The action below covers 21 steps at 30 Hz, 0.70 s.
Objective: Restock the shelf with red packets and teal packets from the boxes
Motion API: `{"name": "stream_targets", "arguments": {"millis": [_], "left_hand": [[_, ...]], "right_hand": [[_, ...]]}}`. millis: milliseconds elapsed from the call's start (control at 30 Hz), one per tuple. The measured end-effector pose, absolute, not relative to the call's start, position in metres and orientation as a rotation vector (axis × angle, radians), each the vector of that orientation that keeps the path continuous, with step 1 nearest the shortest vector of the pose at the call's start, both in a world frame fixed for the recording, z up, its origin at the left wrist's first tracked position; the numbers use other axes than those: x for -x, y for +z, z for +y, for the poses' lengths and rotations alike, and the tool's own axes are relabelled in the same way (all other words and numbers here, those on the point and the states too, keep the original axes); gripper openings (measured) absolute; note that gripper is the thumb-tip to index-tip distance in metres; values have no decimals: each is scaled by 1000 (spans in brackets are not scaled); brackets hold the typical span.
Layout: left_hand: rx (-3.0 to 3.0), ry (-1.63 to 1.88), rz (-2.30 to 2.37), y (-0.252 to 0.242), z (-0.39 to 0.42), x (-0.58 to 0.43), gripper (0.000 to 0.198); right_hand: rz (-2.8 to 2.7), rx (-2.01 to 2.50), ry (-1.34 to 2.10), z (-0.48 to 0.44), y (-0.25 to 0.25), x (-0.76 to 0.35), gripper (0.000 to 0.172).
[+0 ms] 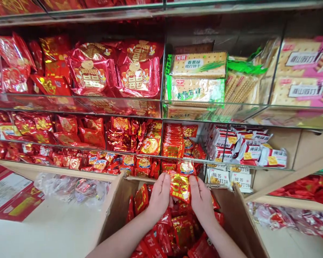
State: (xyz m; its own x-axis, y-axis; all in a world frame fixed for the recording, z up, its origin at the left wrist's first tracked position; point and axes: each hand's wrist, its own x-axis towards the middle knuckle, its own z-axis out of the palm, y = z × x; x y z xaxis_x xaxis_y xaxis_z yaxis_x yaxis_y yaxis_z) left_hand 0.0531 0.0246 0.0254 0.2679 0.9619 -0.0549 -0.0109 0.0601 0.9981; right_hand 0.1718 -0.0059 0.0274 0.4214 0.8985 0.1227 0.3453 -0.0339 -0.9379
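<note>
Between my two hands is a red and gold snack packet [180, 187], its printed face turned up towards me. My left hand [159, 191] pinches its left side with the thumb on top, and my right hand [201, 196] grips its right side the same way. Whatever lies under the packet in my fingers is hidden. Both hands are above an open cardboard box [238, 215] that holds many similar red packets [183, 229]. Just beyond my fingertips, a shelf compartment contains stacked red packets [173, 139].
Clear-fronted shelves [78, 107] span the view, with red snack bags [93, 73], green-edged crackers [196, 89] and white-red packets [250, 152]. A wooden strip [293, 172] slants at right. A red carton [12, 191] and plastic-bagged goods [75, 188] stand low at left.
</note>
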Motion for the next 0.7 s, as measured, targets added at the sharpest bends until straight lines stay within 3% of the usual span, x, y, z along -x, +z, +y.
{"name": "stream_targets", "arguments": {"millis": [200,400,467,567,700], "left_hand": [[-1651,1082,1078,26,40,-30,26],[-1944,1074,1196,29,56,-10,21],[-2064,1027,1227,30,58,-11,20],[-2220,942,1241,31,61,-14,20],[-2284,895,1269,33,62,-14,21]], "right_hand": [[-1405,1406,803,-9,55,-184,31],[-1398,1873,-40,40,111,-236,36],[-1452,2096,-155,76,118,-247,33],[-1538,2223,38,133,114,-253,18],[-1435,2239,207,184,95,-259,13]]}}
